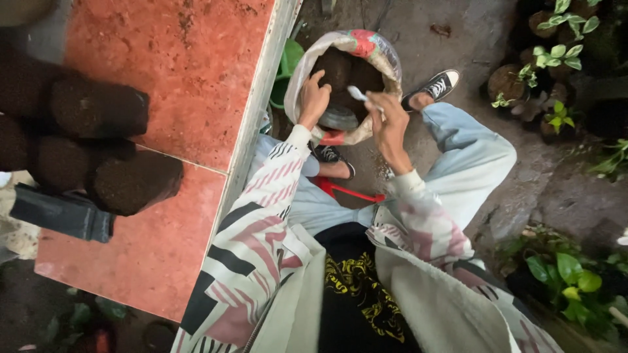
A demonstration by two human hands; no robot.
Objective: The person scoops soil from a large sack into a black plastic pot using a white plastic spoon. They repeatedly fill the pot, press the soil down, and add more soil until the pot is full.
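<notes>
A pale woven sack [386, 55] full of dark soil stands open on the ground between my feet. My left hand [313, 98] grips the sack's near left rim. At the sack's right rim, my right hand [389, 124] is closed on a small white scoop [358, 93] that points into the soil. My sleeves are striped white, pink and black. I sit in light blue jeans and black sneakers [435, 87].
A red tiled ledge [190, 85] on the left carries several black bags filled with soil [134, 180] and a flat black bag [62, 212]. A green container [288, 68] stands behind the sack. Potted green plants [556, 62] line the right side and the lower right corner.
</notes>
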